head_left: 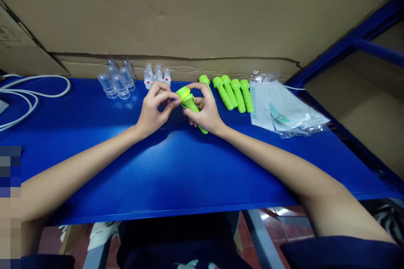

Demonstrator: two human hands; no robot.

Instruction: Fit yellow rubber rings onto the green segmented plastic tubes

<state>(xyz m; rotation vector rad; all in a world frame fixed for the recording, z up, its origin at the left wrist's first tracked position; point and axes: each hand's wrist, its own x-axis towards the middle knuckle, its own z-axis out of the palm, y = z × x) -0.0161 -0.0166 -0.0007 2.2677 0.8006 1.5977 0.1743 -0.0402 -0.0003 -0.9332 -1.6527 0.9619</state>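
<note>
Over the middle of the table, my right hand [206, 111] wraps round a lime-green flashlight-shaped body [189, 103], its wide end tilted up to the left. A thin yellow ring [184, 95] sits around that wide end. My left hand [158, 105] is closed in a pinch at the ring's left side, thumb and forefinger touching its edge. Behind my right hand, several more green bodies [236, 92] lie in a row. Beyond my left hand stand small clear-topped white pieces with red dots [158, 76], and farther left several clear domed tubes [118, 80].
Clear plastic bags with printed sheets [284, 107] lie at the right of the blue table [151, 176]. A white cable [34, 88] loops over the left end. Cardboard [176, 12] walls the back, and a blue metal frame [356, 46] rises on the right.
</note>
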